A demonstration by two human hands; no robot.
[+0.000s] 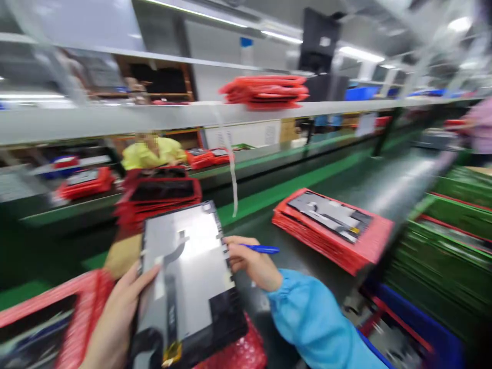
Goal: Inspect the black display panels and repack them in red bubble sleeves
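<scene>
My left hand [119,312] grips the left edge of a flat display panel [190,277] with a silver back, a dark flex cable and a black frame, held tilted in front of me. My right hand [251,264], in a light blue sleeve, is closed on a blue pen [263,249] and touches the panel's right edge. Under the panel lies red bubble wrap [234,353].
A stack of red trays [334,225] with a panel on top sits on the dark conveyor at right. More red trays [157,197] stand ahead, others lie on the shelf [265,91]. Green trays [453,225] pile at far right. A person in yellow [154,151] works opposite.
</scene>
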